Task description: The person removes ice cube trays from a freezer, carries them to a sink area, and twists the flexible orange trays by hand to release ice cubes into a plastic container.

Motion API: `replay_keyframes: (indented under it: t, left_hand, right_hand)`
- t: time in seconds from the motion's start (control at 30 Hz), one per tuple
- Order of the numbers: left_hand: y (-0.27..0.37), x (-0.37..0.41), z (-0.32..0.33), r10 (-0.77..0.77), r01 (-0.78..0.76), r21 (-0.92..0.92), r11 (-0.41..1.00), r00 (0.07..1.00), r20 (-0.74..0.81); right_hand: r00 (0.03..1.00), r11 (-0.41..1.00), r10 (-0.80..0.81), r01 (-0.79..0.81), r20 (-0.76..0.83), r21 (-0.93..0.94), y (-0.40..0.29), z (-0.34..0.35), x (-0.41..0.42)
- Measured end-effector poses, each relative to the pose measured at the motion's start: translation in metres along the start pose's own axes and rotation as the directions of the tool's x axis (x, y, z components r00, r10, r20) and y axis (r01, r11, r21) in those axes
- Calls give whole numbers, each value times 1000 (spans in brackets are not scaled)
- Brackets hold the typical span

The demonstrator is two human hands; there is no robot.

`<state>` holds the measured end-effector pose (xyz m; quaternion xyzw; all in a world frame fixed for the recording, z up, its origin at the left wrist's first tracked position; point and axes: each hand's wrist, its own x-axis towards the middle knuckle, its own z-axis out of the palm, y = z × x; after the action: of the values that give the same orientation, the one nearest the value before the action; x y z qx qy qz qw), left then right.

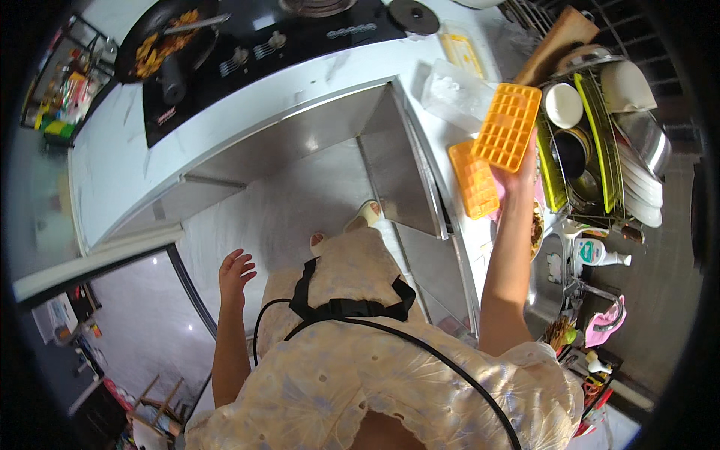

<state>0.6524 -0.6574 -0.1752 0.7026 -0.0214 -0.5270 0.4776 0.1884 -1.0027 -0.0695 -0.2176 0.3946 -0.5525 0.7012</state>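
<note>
My right hand (516,173) grips the lower edge of an orange ice cube tray (506,127), holding it above the counter on the right with its grid of compartments facing up. Partly under it, a second orange ice cube tray (474,181) rests near the counter's edge. Beyond them is a translucent plastic bin (457,94), and farther back a clear container with a yellow part (462,52). Hanging over the floor at my left side, my left hand (235,274) holds nothing, its fingers loosely curled and apart.
A frying pan (126,63) with cooked food and a utensil sits on the black cooktop (315,36). On the right, a dish rack (597,140) holds bowls and plates, beside a white spray bottle (592,251) and the sink (544,292). A pale wall cavity (402,152) opens under the counter.
</note>
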Motion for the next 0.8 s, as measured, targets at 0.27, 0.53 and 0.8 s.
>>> replay_keyframes:
  t: [0.27, 0.53, 0.8]
  left_hand:
    - [77, 26, 138, 176, -240, 138, 961, 916, 361]
    - [162, -23, 330, 249, -499, 126, 858, 616, 747]
    - [196, 54, 411, 451, -753, 175, 635, 544, 708]
  right_hand:
    - [969, 874, 163, -230, 188, 427, 12, 22, -64]
    - [902, 735, 261, -417, 345, 534, -3, 36, -51]
    - [965, 870, 191, -250, 177, 424, -10, -21, -34]
